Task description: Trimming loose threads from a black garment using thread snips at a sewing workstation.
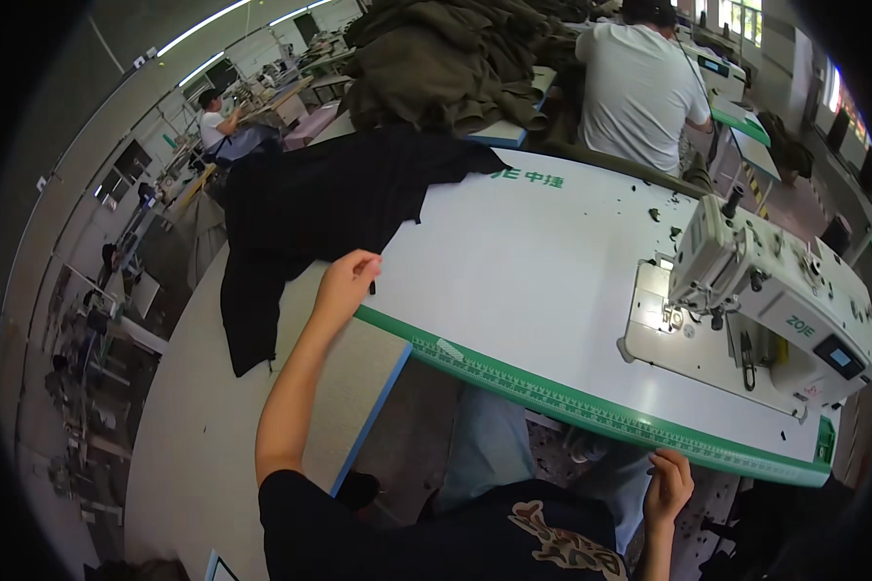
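Observation:
My left hand (pixel 349 283) is over the left end of the white sewing table (pixel 513 281), its fingers bent and pressed together. A small dark bit shows just below the fingertips; whether it is held I cannot make out. Just beyond that hand a large piece of black fabric (pixel 325 198) lies spread, partly on the white top and partly on the beige side table (pixel 203 426). My right hand (pixel 669 484) is curled at the table's green front edge (pixel 591 412), with nothing visible in it. To the right stands a white sewing machine (pixel 765 300).
A heap of dark olive cloth (pixel 446 68) is piled behind the table. Beyond it a person in a white shirt (pixel 639 92) sits with their back to me. Dark scraps (pixel 655 215) lie near the machine. Small scissors (pixel 747 360) rest on its bed.

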Available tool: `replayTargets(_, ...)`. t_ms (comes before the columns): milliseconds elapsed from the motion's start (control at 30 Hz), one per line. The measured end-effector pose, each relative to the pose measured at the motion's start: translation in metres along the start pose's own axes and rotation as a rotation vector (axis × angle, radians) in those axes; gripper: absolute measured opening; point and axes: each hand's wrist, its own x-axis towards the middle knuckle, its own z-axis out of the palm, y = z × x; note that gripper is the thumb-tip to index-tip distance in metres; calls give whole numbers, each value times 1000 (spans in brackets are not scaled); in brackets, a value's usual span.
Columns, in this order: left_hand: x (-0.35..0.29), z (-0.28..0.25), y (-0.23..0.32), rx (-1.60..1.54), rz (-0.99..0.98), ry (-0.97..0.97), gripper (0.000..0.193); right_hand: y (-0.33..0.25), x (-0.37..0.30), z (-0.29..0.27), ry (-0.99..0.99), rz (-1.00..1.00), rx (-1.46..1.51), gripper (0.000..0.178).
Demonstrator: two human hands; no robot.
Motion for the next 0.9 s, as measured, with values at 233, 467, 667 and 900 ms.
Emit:
replayTargets(233, 123, 65, -48, 634, 286, 487, 27, -35, 38, 26, -41, -126, -41, 19)
replayTargets(467, 208, 42, -65, 792, 86, 440, 23, -51, 44, 37, -57, -109, -11, 18)
replayTargets(667, 196, -29, -16, 128, 192, 682, 18, -43, 48, 32, 40, 24, 80, 19)
replayTargets(900, -73, -153, 24, 37, 455, 525, 11, -42, 67, 46, -17, 32, 259, 20)
